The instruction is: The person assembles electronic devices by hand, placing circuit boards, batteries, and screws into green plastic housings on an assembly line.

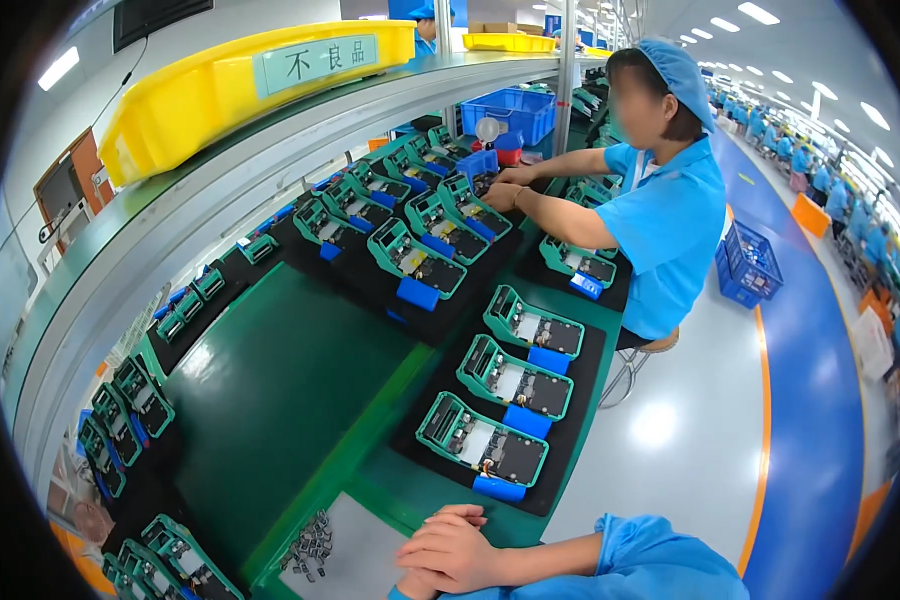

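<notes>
My right hand [455, 555] is wrapped over my left hand [417, 584] at the bottom edge, the two clasped together; only part of the left shows. No object can be seen in them. A pile of small dark metallic parts [311, 546] lies to their left on a light grey sheet [355, 540]. Just beyond my hands, a black mat [425, 408] bears three green device housings, the nearest housing [482, 445] with exposed boards and wires. A blue block [499, 488] sits at its lower end.
A green belt [290, 370] runs along the left, with black mats of similar housings [415, 262]. Across the bench, a co-worker [665, 200] in blue reaches among housings. A yellow bin [250, 85] stands on the overhead shelf. A blue crate [748, 265] is on the floor.
</notes>
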`<state>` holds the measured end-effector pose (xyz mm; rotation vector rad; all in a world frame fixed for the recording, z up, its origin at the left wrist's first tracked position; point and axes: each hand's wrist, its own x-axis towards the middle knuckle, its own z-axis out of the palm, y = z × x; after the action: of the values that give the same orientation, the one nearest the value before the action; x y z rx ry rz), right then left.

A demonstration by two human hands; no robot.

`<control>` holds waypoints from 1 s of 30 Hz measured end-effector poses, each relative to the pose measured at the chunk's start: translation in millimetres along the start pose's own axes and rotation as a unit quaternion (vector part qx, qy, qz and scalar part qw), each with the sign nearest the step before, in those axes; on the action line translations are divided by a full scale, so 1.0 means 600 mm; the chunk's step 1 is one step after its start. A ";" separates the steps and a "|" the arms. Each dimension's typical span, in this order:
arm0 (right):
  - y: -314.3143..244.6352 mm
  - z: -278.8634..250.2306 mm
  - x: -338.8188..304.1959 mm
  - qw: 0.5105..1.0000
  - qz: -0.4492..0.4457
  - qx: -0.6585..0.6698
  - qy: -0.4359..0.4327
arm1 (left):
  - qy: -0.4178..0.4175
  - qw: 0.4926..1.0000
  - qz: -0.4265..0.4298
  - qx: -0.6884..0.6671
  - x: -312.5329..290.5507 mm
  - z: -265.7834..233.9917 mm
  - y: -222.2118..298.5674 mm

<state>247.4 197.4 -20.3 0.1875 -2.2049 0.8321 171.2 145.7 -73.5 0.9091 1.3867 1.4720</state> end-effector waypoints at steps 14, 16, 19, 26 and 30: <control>0.007 -0.037 0.006 0.991 0.004 0.078 -0.105 | 0.078 0.996 0.042 -0.030 0.044 0.024 0.110; 0.004 -0.077 -0.013 0.996 0.035 0.059 -0.054 | 0.098 0.994 0.038 -0.028 -0.028 0.016 0.066; 0.019 -0.162 -0.061 0.995 0.077 -0.028 -0.057 | 0.150 0.982 0.001 -0.112 -0.016 0.027 0.088; 0.085 -0.251 -0.124 0.939 0.259 -0.199 -0.106 | 0.148 0.977 -0.031 -0.147 0.013 0.035 0.115; 0.114 -0.234 -0.094 0.939 0.251 -0.207 -0.108 | 0.176 0.981 0.013 -0.083 0.034 0.015 0.071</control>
<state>346.3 330.7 -24.1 -0.5352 -2.6260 0.6022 167.7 169.1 -31.7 0.5802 1.4776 1.8020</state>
